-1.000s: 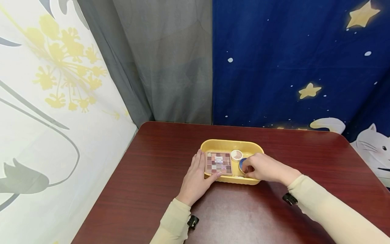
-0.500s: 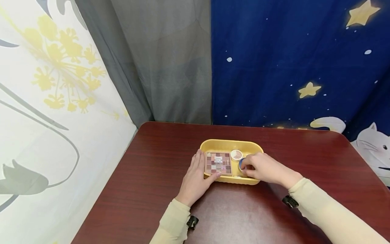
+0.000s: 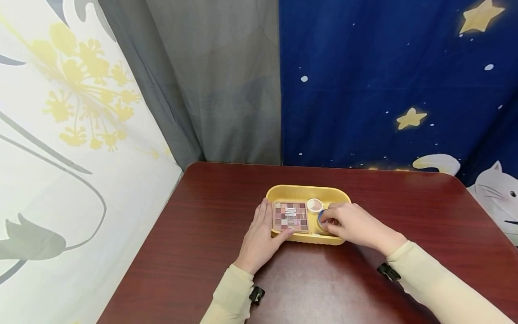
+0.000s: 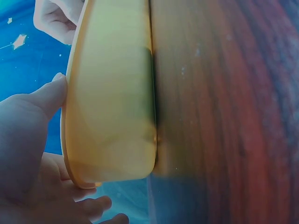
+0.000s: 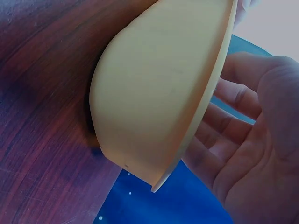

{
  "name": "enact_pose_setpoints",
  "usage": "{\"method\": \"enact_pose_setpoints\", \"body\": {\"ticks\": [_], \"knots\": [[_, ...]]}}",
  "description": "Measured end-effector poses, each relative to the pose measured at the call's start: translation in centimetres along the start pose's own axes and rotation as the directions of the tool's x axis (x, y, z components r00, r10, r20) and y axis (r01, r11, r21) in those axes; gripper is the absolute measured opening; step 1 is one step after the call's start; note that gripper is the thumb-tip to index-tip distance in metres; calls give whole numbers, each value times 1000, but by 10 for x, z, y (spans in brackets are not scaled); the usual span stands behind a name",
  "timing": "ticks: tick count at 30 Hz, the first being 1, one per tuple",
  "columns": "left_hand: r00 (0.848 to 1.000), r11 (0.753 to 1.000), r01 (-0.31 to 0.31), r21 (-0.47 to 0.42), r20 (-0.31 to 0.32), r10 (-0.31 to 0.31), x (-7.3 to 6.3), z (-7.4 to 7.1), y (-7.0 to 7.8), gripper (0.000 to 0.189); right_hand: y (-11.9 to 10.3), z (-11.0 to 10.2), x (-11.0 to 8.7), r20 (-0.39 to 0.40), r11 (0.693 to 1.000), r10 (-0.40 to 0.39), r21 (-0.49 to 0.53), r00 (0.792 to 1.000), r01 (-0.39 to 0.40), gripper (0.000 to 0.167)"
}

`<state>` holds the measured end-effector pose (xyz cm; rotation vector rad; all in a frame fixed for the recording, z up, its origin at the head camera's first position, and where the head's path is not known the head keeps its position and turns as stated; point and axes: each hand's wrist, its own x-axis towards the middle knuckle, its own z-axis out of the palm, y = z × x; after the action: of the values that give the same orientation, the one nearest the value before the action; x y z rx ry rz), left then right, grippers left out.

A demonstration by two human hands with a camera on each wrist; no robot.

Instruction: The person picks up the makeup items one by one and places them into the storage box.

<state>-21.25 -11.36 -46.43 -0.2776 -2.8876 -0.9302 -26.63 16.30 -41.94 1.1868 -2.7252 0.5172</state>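
Note:
A yellow tray [image 3: 307, 240] stands on the table. My left hand [image 3: 259, 240] rests at its left end, fingers straight along the side and thumb on the front rim. In the tray's left part lies an eyeshadow palette [image 3: 290, 218] with many small squares. Beside it sits a round white-rimmed compact [image 3: 314, 205] with three sections. My right hand [image 3: 354, 225] reaches into the right part, its fingers curled on a round blue-topped item [image 3: 320, 216] that they mostly cover. The right wrist view shows that hand [image 5: 247, 116] over the tray's rim, fingertips hidden behind the wall.
The dark red-brown wooden table [image 3: 194, 238] surrounds the tray. Behind it hang a grey curtain [image 3: 238, 90] and a blue curtain [image 3: 356, 81] with stars. A white wall hanging with printed plants [image 3: 81, 180] borders the left side.
The right hand shifts very slightly, with its fingers staying at the blue-topped item. The left hand, tray, palette and compact keep their places.

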Motion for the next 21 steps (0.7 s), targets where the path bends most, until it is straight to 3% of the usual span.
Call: {"method": "enact_pose_setpoints", "body": {"ticks": [8, 21], "knots": [[1000, 1000, 15, 10, 17, -15, 0, 0, 1, 102, -6, -3, -5, -51, 998, 53, -24, 997, -54, 3], [1000, 1000, 15, 17, 15, -15, 2, -1, 1, 102, -16, -9, -5, -213, 996, 20, -83, 977, -39, 11]]}}
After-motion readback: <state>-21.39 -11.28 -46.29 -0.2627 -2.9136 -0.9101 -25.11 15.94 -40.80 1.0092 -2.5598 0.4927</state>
